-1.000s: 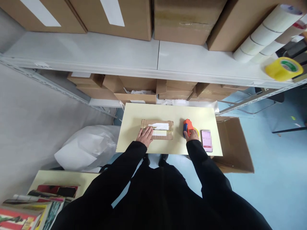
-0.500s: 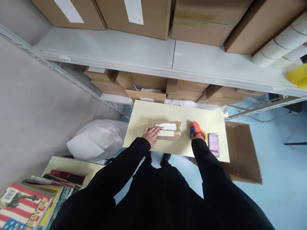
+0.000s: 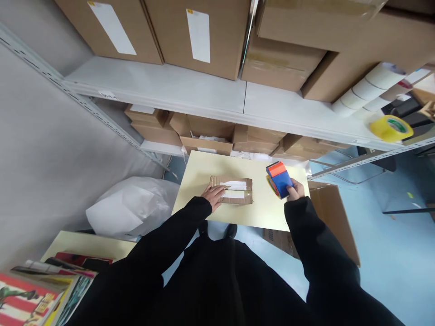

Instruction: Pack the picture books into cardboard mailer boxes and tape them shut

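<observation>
A small flat cardboard box (image 3: 247, 192) lies on the pale yellow table (image 3: 207, 160), with white labels and clear tape across its top. My left hand (image 3: 214, 194) rests on its left end, fingers stretched out. To the right, my right hand (image 3: 296, 190) grips an orange and blue tape dispenser (image 3: 280, 179) with a yellow roll in it. The dispenser is raised and tilted over the right part of the table, apart from the box. The phone seen earlier beside it is hidden, with my right hand and sleeve over that area.
A metal shelf (image 3: 204, 97) with large cardboard boxes stands behind the table. White rolls (image 3: 369, 90) and a yellow tape roll (image 3: 390, 128) sit at its right. An open carton (image 3: 331, 208) is on the floor at right, a white plastic bag (image 3: 129, 206) at left, books (image 3: 27, 296) lower left.
My right hand has lifted the tape dispenser off the table and turned it, so its blue side shows. My left hand stays on the box. The camera view has shifted.
</observation>
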